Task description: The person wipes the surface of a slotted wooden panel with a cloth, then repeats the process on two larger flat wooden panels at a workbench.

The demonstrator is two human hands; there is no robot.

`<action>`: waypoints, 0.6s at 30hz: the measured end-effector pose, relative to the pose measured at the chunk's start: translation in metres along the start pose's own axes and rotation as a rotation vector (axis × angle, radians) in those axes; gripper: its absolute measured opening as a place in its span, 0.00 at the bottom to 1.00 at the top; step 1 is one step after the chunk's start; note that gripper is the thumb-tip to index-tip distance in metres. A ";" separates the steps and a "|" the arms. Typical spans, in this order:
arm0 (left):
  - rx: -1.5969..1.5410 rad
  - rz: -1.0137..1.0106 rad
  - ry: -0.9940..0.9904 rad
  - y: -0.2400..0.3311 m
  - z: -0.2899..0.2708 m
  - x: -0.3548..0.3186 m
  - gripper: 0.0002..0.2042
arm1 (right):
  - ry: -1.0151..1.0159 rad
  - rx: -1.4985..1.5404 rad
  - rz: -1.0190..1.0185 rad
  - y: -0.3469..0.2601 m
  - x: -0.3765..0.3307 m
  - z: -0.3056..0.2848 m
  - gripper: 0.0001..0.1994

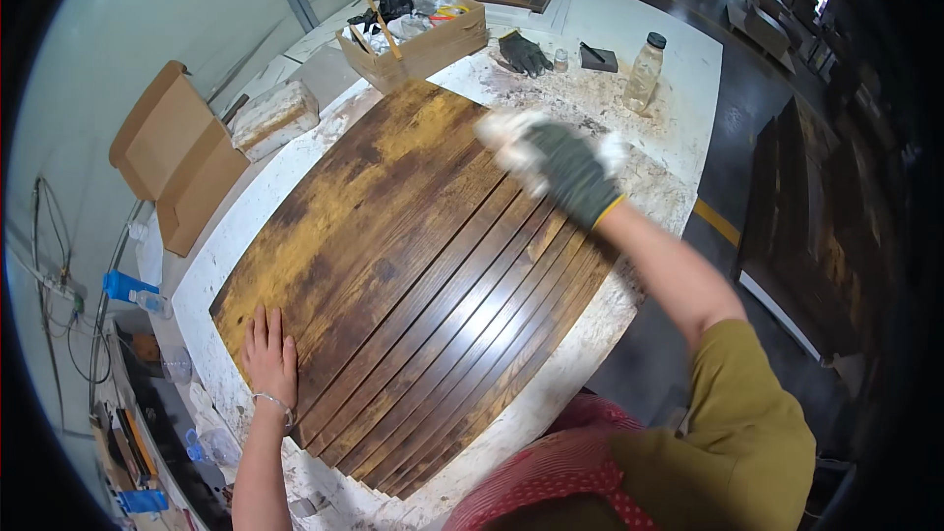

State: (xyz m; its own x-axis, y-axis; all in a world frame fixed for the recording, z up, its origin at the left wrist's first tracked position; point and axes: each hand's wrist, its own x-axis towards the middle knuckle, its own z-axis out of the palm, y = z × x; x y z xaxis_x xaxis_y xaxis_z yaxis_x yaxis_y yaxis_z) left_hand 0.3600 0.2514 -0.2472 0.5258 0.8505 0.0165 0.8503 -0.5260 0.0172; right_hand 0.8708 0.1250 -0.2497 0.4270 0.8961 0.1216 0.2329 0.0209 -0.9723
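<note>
Several dark brown wood-grain boards (339,236) lie overlapped like steps on the white worktable, the widest face at the left with yellowish patches. My left hand (269,356), bare with a bracelet at the wrist, rests flat on the near left corner of the top board, fingers stretched out. My right hand (570,165) wears a dark green knit glove and grips a bunched white cloth (511,140) at the boards' far right end. Motion smears the cloth, and the fingers are partly hidden. Whether the cloth touches the wood I cannot tell.
Beyond the boards stand a cardboard box of supplies (418,47), a spare dark glove (524,54), a small grey block (598,58) and a clear bottle with a black lid (645,74). An open carton (182,162) and a wrapped block (275,119) sit left. Dark panels (811,226) stack at right.
</note>
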 end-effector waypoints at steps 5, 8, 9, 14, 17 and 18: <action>-0.014 0.001 0.010 0.002 0.001 0.000 0.26 | -0.157 0.323 0.039 0.042 0.003 -0.051 0.15; 0.017 -0.029 -0.021 0.003 -0.001 0.002 0.26 | -0.196 0.417 0.108 0.059 -0.029 -0.001 0.25; 0.018 -0.015 -0.010 0.003 -0.001 0.001 0.26 | -0.174 0.590 0.214 0.060 -0.036 0.015 0.28; 0.004 0.022 0.015 0.001 -0.001 0.000 0.26 | 0.115 -0.140 0.051 0.007 -0.022 -0.041 0.28; 0.010 0.016 0.018 0.000 0.001 -0.001 0.26 | 0.202 -1.257 -0.211 -0.023 -0.024 -0.078 0.24; 0.013 0.000 0.005 0.000 0.002 -0.001 0.26 | 0.269 -1.216 -0.326 -0.026 -0.031 -0.076 0.23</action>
State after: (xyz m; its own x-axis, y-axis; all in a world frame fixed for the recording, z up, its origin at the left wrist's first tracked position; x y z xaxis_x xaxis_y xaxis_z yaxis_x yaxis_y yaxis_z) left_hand 0.3589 0.2505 -0.2489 0.5259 0.8503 0.0219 0.8504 -0.5261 0.0045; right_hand 0.9177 0.0627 -0.2130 0.3289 0.8059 0.4923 0.9412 -0.3223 -0.1011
